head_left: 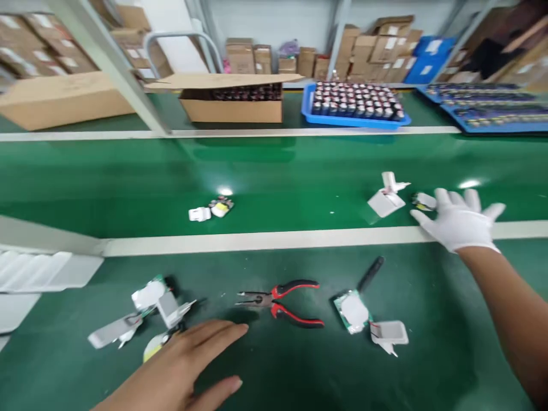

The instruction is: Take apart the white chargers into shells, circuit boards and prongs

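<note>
My left hand [188, 362], bare, hovers low over the green bench with its fingers stretched out and nothing in it. By its knuckles lies a cluster of wired parts: a circuit board with a white pad [149, 294] and a white plastic casing [115, 330]. Red-handled pliers [274, 302] lie open beyond its fingertips. My right hand [461, 220], in a white glove, is spread over the far green strip. Its fingers are beside a small white part [424, 201], perhaps touching it; contact is unclear. Left of that sits a white square piece [386, 202].
Another wired circuit board [353, 311] and white casing [389, 332] lie right of the pliers. A pale rail [265, 238] crosses the bench. Small parts [200, 214] rest on the strip. Behind stand an open carton [235, 111] and a blue tray [355, 120] of dark cylinders.
</note>
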`<state>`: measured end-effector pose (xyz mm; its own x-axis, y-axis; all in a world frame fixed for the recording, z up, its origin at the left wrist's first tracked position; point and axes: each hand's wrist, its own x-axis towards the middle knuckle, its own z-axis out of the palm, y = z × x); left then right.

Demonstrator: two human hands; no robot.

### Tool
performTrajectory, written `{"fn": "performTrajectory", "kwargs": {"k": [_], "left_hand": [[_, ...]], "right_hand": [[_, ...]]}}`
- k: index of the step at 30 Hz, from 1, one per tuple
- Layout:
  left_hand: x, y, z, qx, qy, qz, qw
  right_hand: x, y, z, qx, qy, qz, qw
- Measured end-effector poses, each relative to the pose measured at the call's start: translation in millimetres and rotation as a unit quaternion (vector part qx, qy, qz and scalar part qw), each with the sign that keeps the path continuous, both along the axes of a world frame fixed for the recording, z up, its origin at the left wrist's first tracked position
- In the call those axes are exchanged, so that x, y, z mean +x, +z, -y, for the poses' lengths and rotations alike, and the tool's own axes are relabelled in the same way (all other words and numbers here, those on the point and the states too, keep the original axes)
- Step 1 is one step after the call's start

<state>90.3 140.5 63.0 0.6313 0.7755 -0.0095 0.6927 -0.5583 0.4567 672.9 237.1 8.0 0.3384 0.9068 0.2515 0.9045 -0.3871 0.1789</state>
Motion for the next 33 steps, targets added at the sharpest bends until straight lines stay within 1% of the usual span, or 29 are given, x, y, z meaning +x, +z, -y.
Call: {"fn": "performTrajectory", "kwargs": {"k": [1, 3, 5, 6, 7, 8, 9, 11, 12, 13, 14, 15, 17, 18, 20, 23, 24, 25, 26, 27, 28, 29, 30, 31, 32, 33], "left_hand": [[3, 8.7, -3, -0.001, -0.003, -0.010, 1.000], [4, 17.8, -20, 0.007, 0.039, -0.011, 0.999], [6, 16.5, -55, 0.032, 0.102, -0.021, 0.994], [10, 13.0, -78, 0.054, 0.129, -0.038, 0.989], [16, 8.5, -103, 0.079, 0.146, -0.065, 0.984], [24, 3.6, -129, 0.078, 0.161, -0.112, 0.977], [34, -1.0, -153, 0.055, 0.172, -0.165, 0.970], [56, -8.1, -192, 0.037, 0.174, -0.188, 0.966], [65, -10.1, -206, 0.029, 0.176, -0.197, 0.964], [74, -11.1, -215, 0.026, 0.180, -0.197, 0.963], [81, -11.0, -222, 0.024, 0.186, -0.197, 0.962], [86, -10.0, -225, 0.022, 0.195, -0.196, 0.961], [91, -5.0, -226, 0.026, 0.214, -0.187, 0.958], [92, -1.1, -223, 0.031, 0.222, -0.179, 0.958], [92, 9.0, -215, 0.049, 0.235, -0.157, 0.958], [95, 26.6, -193, 0.079, 0.237, -0.108, 0.962], [98, 32.1, -181, 0.079, 0.233, -0.065, 0.967], [101, 37.0, -166, 0.066, 0.224, 0.003, 0.972], [104, 41.0, -148, 0.036, 0.207, 0.092, 0.973], [107, 44.1, -127, -0.010, 0.180, 0.192, 0.965], [108, 46.0, -102, -0.069, 0.144, 0.293, 0.943], [108, 46.3, -73, -0.127, 0.098, 0.365, 0.917], [107, 44.9, -43, -0.172, 0.049, 0.406, 0.896], [105, 41.5, -12, -0.201, 0.010, 0.427, 0.882], [103, 36.1, 18, -0.216, -0.011, 0.442, 0.871], [101, 28.7, 46, -0.234, -0.017, 0.456, 0.859]], "right_hand": [[1, -3.7, -2, 0.029, 0.008, 0.011, 1.000], [-6, -4.9, 0, 0.105, 0.026, 0.010, 0.994], [-27, 1.4, 11, 0.165, 0.037, -0.029, 0.985], [-42, 6.2, 19, 0.175, 0.040, -0.060, 0.982], [-58, 11.5, 28, 0.168, 0.051, -0.093, 0.980], [-75, 16.7, 39, 0.143, 0.072, -0.120, 0.980], [-92, 21.5, 51, 0.115, 0.106, -0.137, 0.978], [-120, 29.3, 77, 0.072, 0.211, -0.127, 0.967], [-130, 32.6, 90, 0.065, 0.264, -0.109, 0.956], [-138, 35.8, 104, 0.062, 0.308, -0.095, 0.945], [-144, 39.2, 118, 0.062, 0.337, -0.087, 0.936], [-149, 42.9, 132, 0.064, 0.351, -0.090, 0.930], [-157, 51.5, 156, 0.074, 0.341, -0.122, 0.929], [-163, 56.1, 166, 0.080, 0.334, -0.150, 0.927], [-180, 64.6, 184, 0.088, 0.331, -0.215, 0.914], [-217, 73.2, 205, 0.115, 0.325, -0.313, 0.885], [-232, 74.6, 210, 0.132, 0.309, -0.345, 0.876], [-246, 75.3, 214, 0.150, 0.290, -0.381, 0.865], [-260, 75.1, 218, 0.165, 0.271, -0.423, 0.849], [-273, 74.1, 221, 0.175, 0.253, -0.466, 0.829], [-285, 72.1, 225, 0.180, 0.240, -0.507, 0.808], [-296, 69.1, 230, 0.179, 0.235, -0.543, 0.786], [-307, 64.9, 236, 0.168, 0.239, -0.574, 0.765], [-316, 59.3, 244, 0.153, 0.247, -0.600, 0.746], [-325, 52.1, 252, 0.140, 0.251, -0.619, 0.731], [-332, 43.4, 262, 0.127, 0.245, -0.634, 0.722]]}}
